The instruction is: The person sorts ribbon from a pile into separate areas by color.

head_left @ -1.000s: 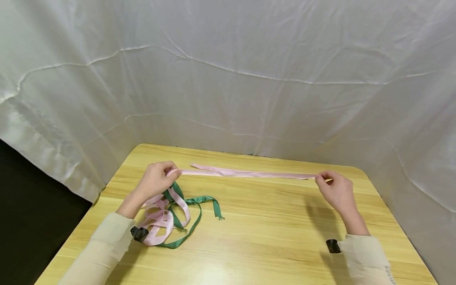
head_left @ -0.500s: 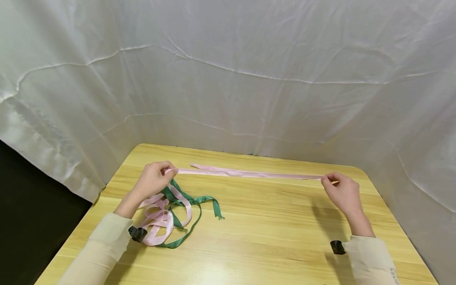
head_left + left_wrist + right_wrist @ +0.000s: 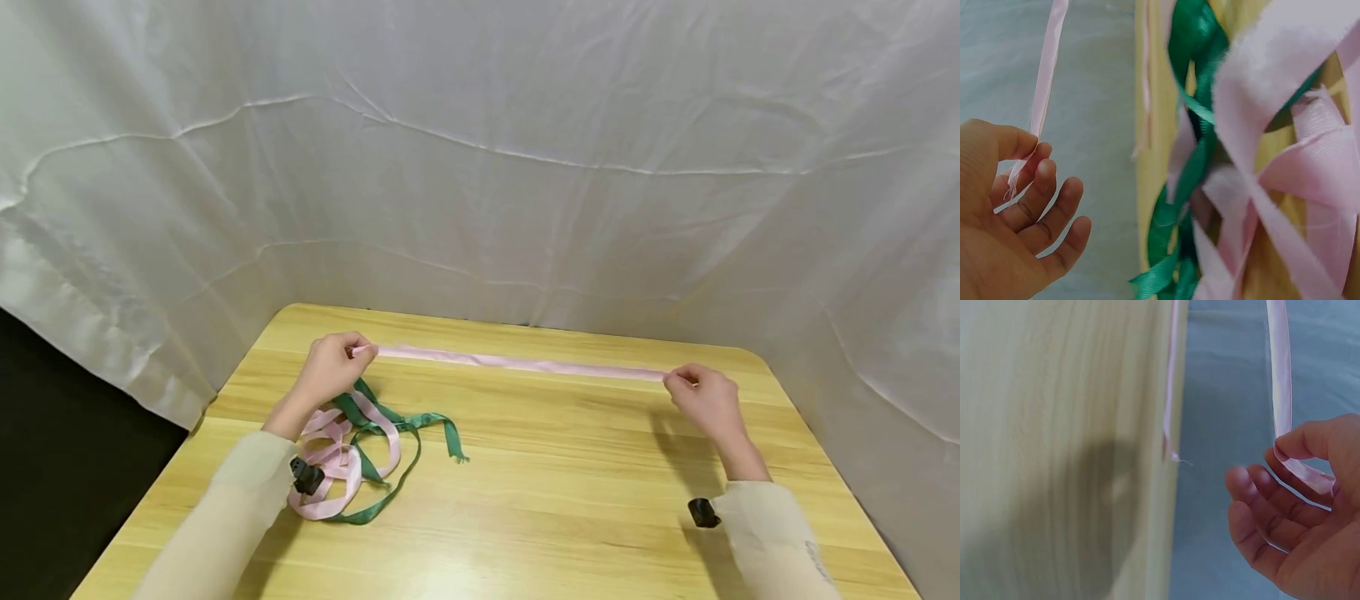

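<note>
Basically, one pink ribbon [image 3: 517, 363] is strung between two hands, well apart, parallel-ish to the tabletop's [image 3: 555, 517] far edge. It looks raised off the surface: both wrist views show it against the curtain [image 3: 480, 217], clear of the wood.

Left hand [image 3: 333, 362]: thumb and index pinch it near one end, frayed tip poking out below the pinch, other fingers loosely bent. Right hand [image 3: 705, 400]: same thumb-and-finger pinch, toward the tabletop's right edge, with a short tail running back into the palm. Pinching near the ends probably keeps the strip flat and straight; spreading the hands takes out the slack (reads as nearly taut, a few small ripples mid-span).

A second pink strip [image 3: 1170, 394] lies along the far edge, mostly masked by the held one in the head view. I'd guess the held one is lined up with it on purpose.

Loose pile near the left edge, just below the left hand: pink loops [image 3: 393, 446] tangled with green ribbon [image 3: 452, 442]. Likely parked there to leave the middle free for laying strips out.
</note>
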`<state>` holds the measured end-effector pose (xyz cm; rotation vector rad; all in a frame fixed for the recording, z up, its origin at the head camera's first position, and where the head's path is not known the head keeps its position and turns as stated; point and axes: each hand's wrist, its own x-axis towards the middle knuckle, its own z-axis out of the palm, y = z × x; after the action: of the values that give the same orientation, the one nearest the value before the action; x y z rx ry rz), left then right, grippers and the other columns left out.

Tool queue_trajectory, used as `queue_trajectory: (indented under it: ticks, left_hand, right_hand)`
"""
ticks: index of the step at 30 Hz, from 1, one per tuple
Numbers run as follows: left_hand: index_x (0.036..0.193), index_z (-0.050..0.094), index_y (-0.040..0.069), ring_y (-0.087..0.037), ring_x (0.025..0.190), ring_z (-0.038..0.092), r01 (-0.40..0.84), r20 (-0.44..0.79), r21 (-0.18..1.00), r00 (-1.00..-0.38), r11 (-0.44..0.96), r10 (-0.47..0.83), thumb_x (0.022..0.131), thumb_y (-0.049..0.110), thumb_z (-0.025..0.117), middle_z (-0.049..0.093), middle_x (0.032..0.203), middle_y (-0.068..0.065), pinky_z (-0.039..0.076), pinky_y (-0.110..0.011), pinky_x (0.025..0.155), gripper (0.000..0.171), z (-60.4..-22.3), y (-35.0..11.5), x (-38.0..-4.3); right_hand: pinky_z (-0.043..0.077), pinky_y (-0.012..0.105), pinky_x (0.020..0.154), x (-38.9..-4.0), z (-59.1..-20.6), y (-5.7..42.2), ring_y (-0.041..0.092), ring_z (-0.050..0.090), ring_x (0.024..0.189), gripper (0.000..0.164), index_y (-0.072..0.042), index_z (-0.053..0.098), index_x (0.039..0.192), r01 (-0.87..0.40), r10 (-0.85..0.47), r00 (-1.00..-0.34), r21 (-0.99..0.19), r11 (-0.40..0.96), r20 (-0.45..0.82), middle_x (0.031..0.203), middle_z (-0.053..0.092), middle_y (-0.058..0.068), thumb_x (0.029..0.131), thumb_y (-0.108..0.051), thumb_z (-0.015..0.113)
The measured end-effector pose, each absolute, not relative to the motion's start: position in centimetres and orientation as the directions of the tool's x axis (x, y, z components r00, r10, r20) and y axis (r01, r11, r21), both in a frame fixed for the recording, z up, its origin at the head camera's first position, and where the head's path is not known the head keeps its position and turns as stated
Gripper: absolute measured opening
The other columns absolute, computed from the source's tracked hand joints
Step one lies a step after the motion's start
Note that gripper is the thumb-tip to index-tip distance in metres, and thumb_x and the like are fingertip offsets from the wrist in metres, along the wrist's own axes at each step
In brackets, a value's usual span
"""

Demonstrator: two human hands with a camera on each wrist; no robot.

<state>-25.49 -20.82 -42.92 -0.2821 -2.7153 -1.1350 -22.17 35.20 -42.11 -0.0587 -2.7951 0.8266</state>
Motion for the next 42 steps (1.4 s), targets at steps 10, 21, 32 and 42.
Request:
queue_trajectory:
  ticks: [10,21,32,42]
  left_hand:
    - [0.092,0.072,0.004,-0.013,0.051,0.037,0.185,0.162,0.674,-0.982,0.715,0.102,0.102,0.019,0.065,0.047,0.059,0.003,0.033,-0.028,0.051,0.019,-44.9,-20.3,-27.8]
    - [0.099,0.075,0.001,-0.013,0.052,0.039,0.122,0.06,0.64,-0.992,0.759,0.108,0.101,0.022,0.063,0.052,0.058,0.002,0.038,-0.03,0.056,0.025,-45.9,-20.2,-29.3]
    - [0.092,0.073,0.001,-0.014,0.053,0.043,0.073,-0.005,0.625,-0.995,0.777,0.097,0.101,0.021,0.06,0.049,0.057,0.003,0.037,-0.029,0.055,0.026,-46.2,-20.6,-29.7]
    - [0.095,0.076,0.001,-0.014,0.054,0.043,0.085,0.011,0.61,-0.995,0.788,0.098,0.1,0.019,0.06,0.05,0.058,0.002,0.037,-0.029,0.056,0.024,-46.5,-20.6,-29.8]
  right_hand:
    - [0.042,0.033,0.066,-24.5,-43.6,34.7,0.018,0.049,0.062,0.029,0.001,0.073,0.1,-0.011,0.079,-0.987,-0.559,0.829,0.137,0.074,0.065,0.006,0.1,-0.017,0.051]
    - [0.041,0.034,0.068,-25.6,-44.5,33.6,0.02,0.051,0.066,0.025,0.0,0.071,0.095,0.006,0.064,-0.994,-0.547,0.837,0.087,0.076,0.065,0.008,0.098,-0.016,0.053]
    - [0.041,0.033,0.065,-26.1,-44.9,33.4,0.02,0.053,0.066,0.023,-0.001,0.07,0.093,0.022,0.06,-0.997,-0.52,0.854,0.057,0.071,0.063,0.005,0.097,-0.017,0.053]
    - [0.04,0.032,0.059,-26.2,-45.3,33.5,0.02,0.052,0.061,0.026,0.0,0.069,0.095,0.037,0.058,-0.998,-0.514,0.857,0.025,0.067,0.061,0.004,0.097,-0.02,0.052]
